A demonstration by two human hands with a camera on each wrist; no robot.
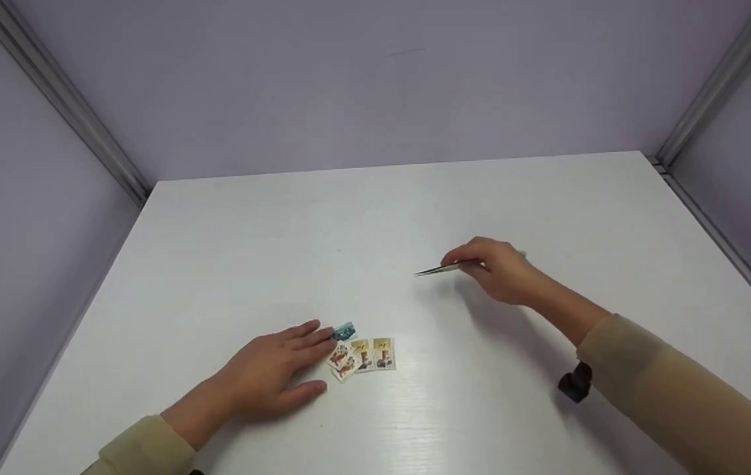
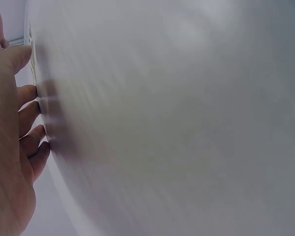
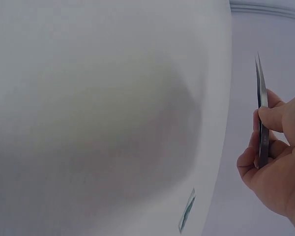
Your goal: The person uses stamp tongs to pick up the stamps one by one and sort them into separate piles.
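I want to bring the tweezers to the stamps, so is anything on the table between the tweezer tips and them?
Nothing visible: bare table lies between the tweezers in the right hand and the stamps. The left hand rests at their left edge.

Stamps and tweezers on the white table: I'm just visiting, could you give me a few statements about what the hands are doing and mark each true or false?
1. The right hand holds metal tweezers. True.
2. The tweezers' tips are clamped on a stamp. False: the tips are bare, well apart from the stamps.
3. The left hand lies flat on the table, fingertips at the stamps. True.
4. All the stamps are yellowish. False: a blue-green stamp lies at the far end of the cluster.
5. The stamps lie beside the right hand. False: they lie by the left hand.
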